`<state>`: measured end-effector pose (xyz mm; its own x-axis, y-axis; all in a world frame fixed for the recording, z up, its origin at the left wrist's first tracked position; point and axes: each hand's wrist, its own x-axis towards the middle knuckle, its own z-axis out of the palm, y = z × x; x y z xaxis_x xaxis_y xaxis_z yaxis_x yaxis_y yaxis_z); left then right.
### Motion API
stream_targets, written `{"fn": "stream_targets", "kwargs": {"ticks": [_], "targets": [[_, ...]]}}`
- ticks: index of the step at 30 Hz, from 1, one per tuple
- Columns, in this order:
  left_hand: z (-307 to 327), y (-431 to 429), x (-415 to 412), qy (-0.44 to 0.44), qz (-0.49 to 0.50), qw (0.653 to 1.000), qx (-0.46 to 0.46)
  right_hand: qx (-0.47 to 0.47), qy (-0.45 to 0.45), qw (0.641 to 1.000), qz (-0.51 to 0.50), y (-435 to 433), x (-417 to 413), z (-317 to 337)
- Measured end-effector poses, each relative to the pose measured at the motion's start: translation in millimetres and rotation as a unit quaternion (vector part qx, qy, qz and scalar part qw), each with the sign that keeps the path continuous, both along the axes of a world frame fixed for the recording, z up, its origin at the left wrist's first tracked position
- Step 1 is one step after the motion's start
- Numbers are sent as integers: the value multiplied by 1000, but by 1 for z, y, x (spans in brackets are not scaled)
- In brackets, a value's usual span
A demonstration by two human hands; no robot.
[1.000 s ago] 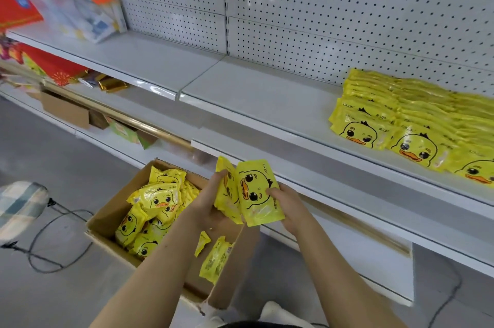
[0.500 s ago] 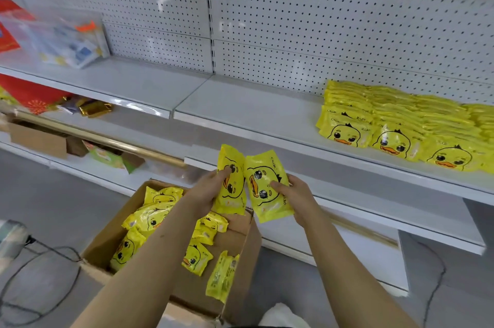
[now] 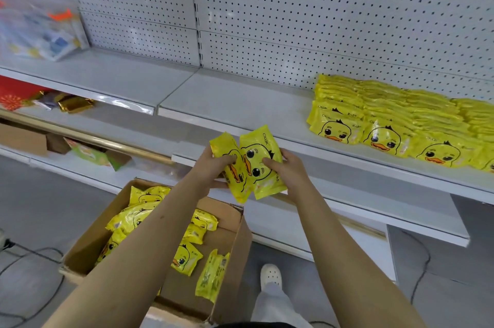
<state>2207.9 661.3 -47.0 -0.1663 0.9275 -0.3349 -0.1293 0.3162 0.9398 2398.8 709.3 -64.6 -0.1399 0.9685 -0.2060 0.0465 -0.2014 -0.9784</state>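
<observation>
Here the left hand [image 3: 211,167] and right hand [image 3: 287,171] each grip a yellow duck packet [image 3: 263,159].

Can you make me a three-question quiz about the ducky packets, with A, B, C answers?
1. Where is the brown cardboard box? A on the grey floor B on the top shelf C on a chair
2. What colour are the two shiny plastic duck-face packets held? A red B yellow C blue
3. What are the left hand and right hand doing? A hanging open B gripping the packets C pushing the box
Answers: 1 A, it stands on the floor below the white metal shelf. 2 B, yellow like the stacked packets on that shelf. 3 B, fingers curl round the packets.
</observation>
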Motion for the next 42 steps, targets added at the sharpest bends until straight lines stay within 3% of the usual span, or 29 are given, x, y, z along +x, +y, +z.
{"fn": "stream_targets", "kwargs": {"ticks": [12, 24, 33, 39, 42], "targets": [[-4, 127, 29, 36, 93, 993, 66, 37, -80, 996, 6, 144, 31, 26], [-17, 267, 35, -42, 198, 977, 69, 122, -185, 972, 83, 321, 17, 52], [-41, 333, 49, -112, 220, 968, 35, 206, -383, 894, 109, 427, 34, 46], [-51, 359, 61, -158, 207, 965, 20, 287, -462, 828, 138, 470, 51, 38], [-53, 368, 62, -169, 204, 964, 19, 304, -477, 815, 122, 484, 57, 30]]}}
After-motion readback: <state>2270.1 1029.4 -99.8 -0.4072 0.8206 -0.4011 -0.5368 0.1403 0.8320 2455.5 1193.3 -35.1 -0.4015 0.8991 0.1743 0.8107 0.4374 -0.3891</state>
